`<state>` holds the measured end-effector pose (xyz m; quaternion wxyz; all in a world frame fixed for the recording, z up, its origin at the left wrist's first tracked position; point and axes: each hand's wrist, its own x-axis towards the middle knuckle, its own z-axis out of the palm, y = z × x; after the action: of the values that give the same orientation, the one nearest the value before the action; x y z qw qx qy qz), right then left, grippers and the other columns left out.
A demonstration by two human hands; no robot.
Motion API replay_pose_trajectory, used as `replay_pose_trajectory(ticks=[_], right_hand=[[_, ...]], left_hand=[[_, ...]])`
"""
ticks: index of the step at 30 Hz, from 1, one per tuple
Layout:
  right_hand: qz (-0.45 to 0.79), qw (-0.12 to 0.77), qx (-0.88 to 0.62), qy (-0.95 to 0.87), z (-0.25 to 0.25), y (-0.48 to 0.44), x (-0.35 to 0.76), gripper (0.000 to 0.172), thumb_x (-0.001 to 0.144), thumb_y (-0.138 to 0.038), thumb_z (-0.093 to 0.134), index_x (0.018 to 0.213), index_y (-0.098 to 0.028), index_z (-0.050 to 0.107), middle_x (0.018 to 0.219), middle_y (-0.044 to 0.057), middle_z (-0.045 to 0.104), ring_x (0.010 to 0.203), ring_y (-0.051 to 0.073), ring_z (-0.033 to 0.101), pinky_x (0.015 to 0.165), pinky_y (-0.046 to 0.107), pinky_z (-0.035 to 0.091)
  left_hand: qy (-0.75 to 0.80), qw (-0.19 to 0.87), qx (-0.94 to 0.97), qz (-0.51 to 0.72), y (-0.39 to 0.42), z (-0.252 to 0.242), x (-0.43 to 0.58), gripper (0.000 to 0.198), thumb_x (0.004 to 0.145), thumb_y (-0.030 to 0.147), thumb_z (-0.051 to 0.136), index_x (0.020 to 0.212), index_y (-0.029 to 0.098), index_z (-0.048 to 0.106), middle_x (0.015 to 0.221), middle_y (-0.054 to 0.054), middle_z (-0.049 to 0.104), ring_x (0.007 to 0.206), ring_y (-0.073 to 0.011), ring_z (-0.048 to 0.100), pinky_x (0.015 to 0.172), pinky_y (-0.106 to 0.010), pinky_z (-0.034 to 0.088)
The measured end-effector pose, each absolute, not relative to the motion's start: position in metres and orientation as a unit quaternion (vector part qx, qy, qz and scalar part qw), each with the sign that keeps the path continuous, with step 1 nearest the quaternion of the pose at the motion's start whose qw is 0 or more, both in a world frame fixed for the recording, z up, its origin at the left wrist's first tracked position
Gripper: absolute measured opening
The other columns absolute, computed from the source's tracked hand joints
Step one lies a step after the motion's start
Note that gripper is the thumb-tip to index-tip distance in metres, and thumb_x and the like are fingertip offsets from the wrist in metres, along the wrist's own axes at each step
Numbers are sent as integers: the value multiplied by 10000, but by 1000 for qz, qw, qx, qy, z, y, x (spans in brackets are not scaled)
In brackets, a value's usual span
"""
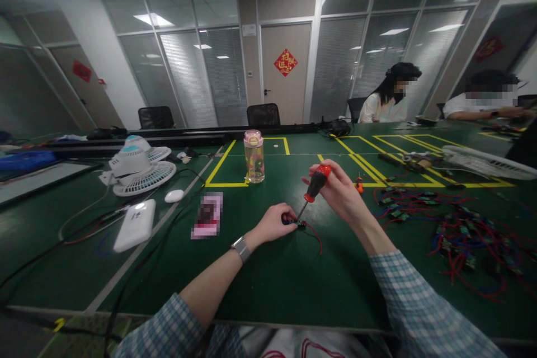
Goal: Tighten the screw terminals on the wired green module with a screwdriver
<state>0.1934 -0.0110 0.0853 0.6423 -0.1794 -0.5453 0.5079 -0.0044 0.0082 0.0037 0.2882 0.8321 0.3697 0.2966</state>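
Note:
My right hand (342, 193) is closed round a screwdriver (314, 184) with a black and red handle, held slanted with its tip down on a small black module (298, 225). My left hand (274, 222) pinches that module against the green table (268, 279). A red wire (315, 235) curls away from the module to the right. A watch sits on my left wrist.
A pile of red and blue wired modules (457, 229) lies at the right. A clear bottle (254, 156) stands behind my hands. A white fan (136, 165), a white power bank (135, 225) and a mouse (174, 196) lie left. Two people sit at the far right.

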Motion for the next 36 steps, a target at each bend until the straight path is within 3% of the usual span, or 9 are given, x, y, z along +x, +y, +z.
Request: replay_pose_trajectory(ticks=[3, 8, 13, 17, 22, 25, 32, 36], right_hand=[[510, 649, -171, -538, 84, -10, 194, 274, 774, -404, 747, 1021, -350, 640, 958, -22, 676, 927, 175, 638, 1030, 512, 460], [536, 630, -168, -535, 87, -13, 192, 358, 828, -407, 688, 1170, -335, 611, 1008, 18, 696, 994, 205, 649, 1039, 522, 445], [552, 631, -150, -523, 89, -14, 189, 270, 843, -457, 658, 1073, -317, 644, 996, 13, 702, 978, 188, 652, 1046, 487, 447], [515, 650, -157, -536, 86, -12, 192, 253, 779, -398, 744, 1003, -318, 659, 975, -21, 678, 924, 156, 638, 1051, 439, 453], [518, 632, -185, -545, 87, -13, 194, 314, 851, -424, 655, 1148, -334, 603, 998, 7, 691, 926, 184, 661, 962, 442, 502], [519, 631, -195, -543, 89, -14, 192, 292, 870, -455, 614, 1137, -340, 583, 1011, 19, 709, 927, 205, 675, 923, 455, 516], [492, 662, -180, -535, 86, -10, 193, 258, 783, -422, 732, 1006, -322, 649, 970, -18, 671, 910, 158, 637, 975, 396, 501], [498, 653, -193, -537, 86, -11, 194, 303, 835, -418, 679, 1121, -333, 630, 974, -4, 678, 910, 167, 650, 966, 404, 501]], left_hand=[[362, 286, 833, 305, 8, 4, -4, 127, 763, 248, 703, 836, 151, 665, 841, -17, 621, 741, -131, 559, 682, -241, 447], [365, 289, 831, 304, 8, 3, -4, 131, 764, 245, 702, 844, 148, 667, 850, -18, 621, 739, -128, 559, 673, -234, 444], [364, 289, 830, 308, 10, 1, -3, 117, 750, 224, 699, 828, 144, 665, 820, -11, 618, 713, -122, 548, 656, -227, 437], [364, 286, 832, 305, 10, 1, -3, 131, 761, 253, 699, 834, 151, 664, 837, -13, 624, 738, -132, 561, 674, -236, 442], [363, 283, 834, 305, 10, 2, -4, 119, 758, 237, 696, 829, 147, 663, 837, -16, 622, 733, -129, 556, 674, -233, 442], [360, 286, 835, 302, 10, 3, -3, 115, 756, 227, 696, 828, 143, 666, 840, -19, 620, 732, -128, 552, 671, -233, 440], [366, 288, 834, 298, 9, 4, -5, 133, 759, 245, 705, 838, 146, 665, 859, -20, 620, 748, -132, 552, 673, -239, 439], [361, 293, 834, 296, 10, 2, -5, 144, 762, 252, 706, 847, 143, 668, 858, -23, 620, 748, -133, 555, 671, -240, 442]])
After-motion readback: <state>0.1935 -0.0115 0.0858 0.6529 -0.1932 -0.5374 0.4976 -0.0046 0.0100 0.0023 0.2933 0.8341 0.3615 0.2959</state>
